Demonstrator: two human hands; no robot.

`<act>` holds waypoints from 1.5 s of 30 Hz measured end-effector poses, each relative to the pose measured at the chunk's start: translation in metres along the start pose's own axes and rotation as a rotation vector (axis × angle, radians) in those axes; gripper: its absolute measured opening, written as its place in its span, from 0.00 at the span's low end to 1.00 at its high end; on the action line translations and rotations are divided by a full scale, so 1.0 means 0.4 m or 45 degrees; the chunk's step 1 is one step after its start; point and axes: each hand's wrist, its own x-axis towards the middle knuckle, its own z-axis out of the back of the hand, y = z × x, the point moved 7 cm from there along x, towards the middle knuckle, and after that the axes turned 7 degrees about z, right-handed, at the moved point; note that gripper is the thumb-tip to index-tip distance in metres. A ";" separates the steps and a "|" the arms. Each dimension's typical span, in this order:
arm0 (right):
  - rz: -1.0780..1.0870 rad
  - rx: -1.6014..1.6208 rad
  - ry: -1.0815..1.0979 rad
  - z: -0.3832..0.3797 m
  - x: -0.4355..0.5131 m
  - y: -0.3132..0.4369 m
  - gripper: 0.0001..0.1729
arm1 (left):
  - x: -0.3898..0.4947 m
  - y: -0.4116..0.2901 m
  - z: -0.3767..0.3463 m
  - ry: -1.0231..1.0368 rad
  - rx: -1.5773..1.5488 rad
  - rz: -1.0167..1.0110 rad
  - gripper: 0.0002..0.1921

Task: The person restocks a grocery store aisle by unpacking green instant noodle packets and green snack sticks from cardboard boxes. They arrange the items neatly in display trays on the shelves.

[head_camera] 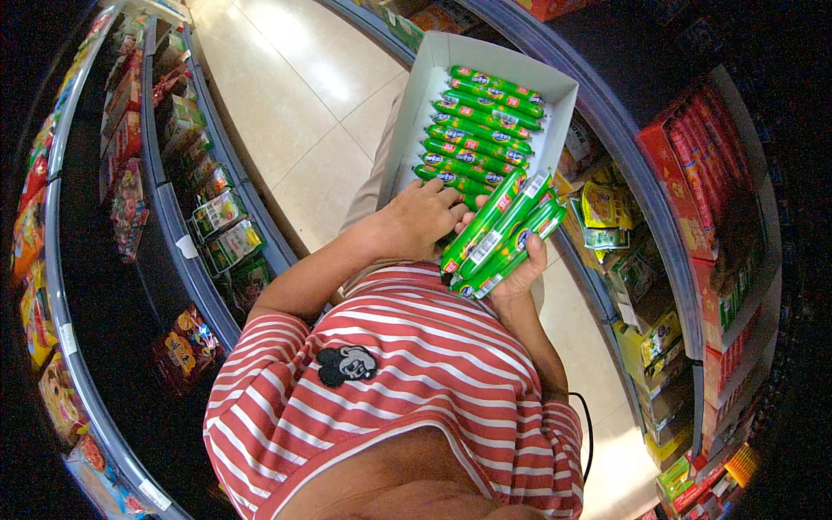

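A white open cardboard box (494,53) lies before me, tilted, over my legs. Inside it, a column of green-wrapped sausages (478,142) lies side by side. My left hand (426,211) reaches over the box's near end with its fingers bent down onto the closest sausages; whether it grips one is hidden. Several more green-wrapped sausages (504,234) form a bundle in my right hand (522,263), whose thumb presses on their right side. This bundle overlaps the box's near right corner and bears printed barcodes.
Shelves with packaged snacks (227,237) run along the left. On the right, a shelf edge (650,188) curves past yellow packets (608,208) and a red box of pink-wrapped sticks (676,175). Pale floor tiles (312,84) show between the shelves. A black cable (590,429) hangs beside my right arm.
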 end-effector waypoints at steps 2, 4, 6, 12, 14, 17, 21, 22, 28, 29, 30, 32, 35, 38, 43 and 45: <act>0.004 -0.018 -0.017 0.002 0.001 0.004 0.43 | 0.005 0.003 -0.017 0.064 -0.071 -0.010 0.18; 0.025 0.009 -0.017 0.012 0.001 0.003 0.43 | 0.007 0.003 -0.040 0.178 -0.194 -0.028 0.17; 0.025 0.026 0.007 0.019 0.001 0.004 0.43 | -0.003 0.002 -0.038 0.168 -0.336 0.077 0.16; 0.036 -0.001 -0.013 0.018 0.001 0.006 0.43 | -0.004 -0.001 -0.016 0.249 -0.418 0.183 0.14; 0.043 -0.006 -0.013 0.018 0.002 0.010 0.42 | 0.002 -0.005 -0.010 0.276 -0.406 0.170 0.14; 0.048 -0.002 -0.016 0.019 0.002 0.008 0.42 | 0.005 -0.005 -0.007 0.339 -0.389 0.162 0.13; 0.050 0.008 -0.013 0.016 0.001 0.007 0.41 | 0.014 0.002 -0.022 0.391 -0.380 0.157 0.13; 0.055 -0.001 -0.018 0.016 0.000 0.008 0.41 | 0.016 0.002 -0.026 0.422 -0.355 0.152 0.13; 0.039 0.000 0.000 0.013 -0.001 0.008 0.41 | 0.018 -0.012 -0.009 0.483 -0.254 0.142 0.16; 0.038 0.005 0.001 0.016 -0.002 0.007 0.41 | 0.018 -0.012 -0.010 0.485 -0.273 0.142 0.16; 0.032 0.011 0.005 0.017 -0.002 0.006 0.41 | 0.017 -0.012 -0.009 0.487 -0.291 0.147 0.17; 0.029 0.023 0.003 0.017 -0.002 0.005 0.42 | 0.014 -0.010 -0.009 0.470 -0.331 0.146 0.17; 0.042 0.025 -0.007 0.010 -0.001 0.007 0.42 | 0.012 -0.005 -0.016 0.453 -0.352 0.141 0.17; 0.054 0.008 -0.006 0.009 0.000 0.009 0.42 | 0.012 -0.002 -0.018 0.499 -0.322 0.162 0.16; 0.048 0.002 0.007 0.010 0.001 0.009 0.42 | 0.015 -0.005 -0.007 0.570 -0.345 0.159 0.15; 0.045 0.009 -0.017 0.014 -0.001 0.008 0.42 | 0.017 0.003 -0.016 0.536 -0.432 0.178 0.16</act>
